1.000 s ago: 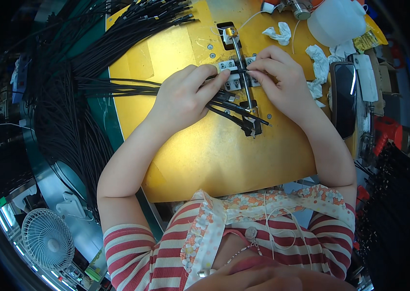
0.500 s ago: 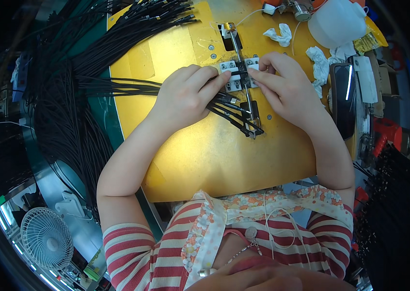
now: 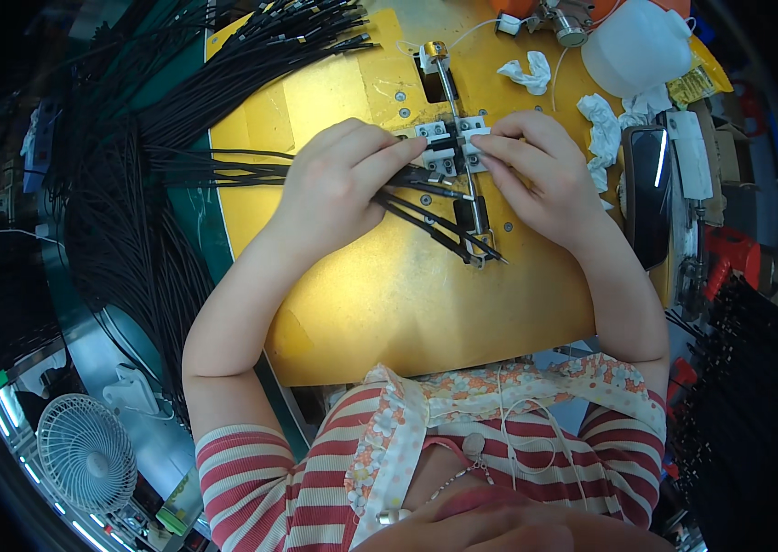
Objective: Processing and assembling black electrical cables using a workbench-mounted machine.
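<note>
Since the left hand [image 3: 338, 184] is closed round black cables [image 3: 260, 168], one tip [image 3: 444, 143] on the metal fixture [image 3: 444, 166], and the right hand [image 3: 541, 175] is at its edge (can't tell if it's pinching anything), a sideways tug could snag the loose ends [image 3: 449, 245] on the rod [image 3: 445, 83], skewing that tip.

there are two hands: one left hand [image 3: 338, 189] and one right hand [image 3: 541, 175]. the black cables [image 3: 449, 246] fanning out below the left hand overlap, so perhaps four or five. one steel rod [image 3: 447, 85], one yellow worktop [image 3: 426, 313], one white jug [image 3: 633, 51], one phone [image 3: 648, 193], one fan [image 3: 87, 451].
</note>
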{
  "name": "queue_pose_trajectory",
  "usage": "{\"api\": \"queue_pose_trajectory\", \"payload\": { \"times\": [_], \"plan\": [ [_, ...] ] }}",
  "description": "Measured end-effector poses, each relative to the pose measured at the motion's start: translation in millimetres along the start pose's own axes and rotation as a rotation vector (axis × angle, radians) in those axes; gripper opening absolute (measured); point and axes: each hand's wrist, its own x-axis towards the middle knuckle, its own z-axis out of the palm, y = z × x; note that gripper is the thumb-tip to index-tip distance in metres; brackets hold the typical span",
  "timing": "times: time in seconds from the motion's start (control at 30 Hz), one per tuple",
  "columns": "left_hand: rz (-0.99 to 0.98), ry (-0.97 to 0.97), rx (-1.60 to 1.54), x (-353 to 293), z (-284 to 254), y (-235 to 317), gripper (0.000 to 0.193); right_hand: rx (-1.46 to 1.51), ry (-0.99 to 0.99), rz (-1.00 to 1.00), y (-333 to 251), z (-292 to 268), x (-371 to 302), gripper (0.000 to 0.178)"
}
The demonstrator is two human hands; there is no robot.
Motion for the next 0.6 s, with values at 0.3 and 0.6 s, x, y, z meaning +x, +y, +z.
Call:
{"api": "queue_pose_trajectory", "payload": {
  "times": [0.3,0.6],
  "plan": [
    [0.006,-0.204,-0.061,-5.0,-3.7,13.3,0.050,0.303,-0.014,-0.063,-26.2,5.9,-1.7,0.021],
    [0.023,-0.033,0.022,-5.2,9.3,9.3,0.054,0.316,0.009,0.215,-1.8,3.8,1.3,0.011]
  ]
}}
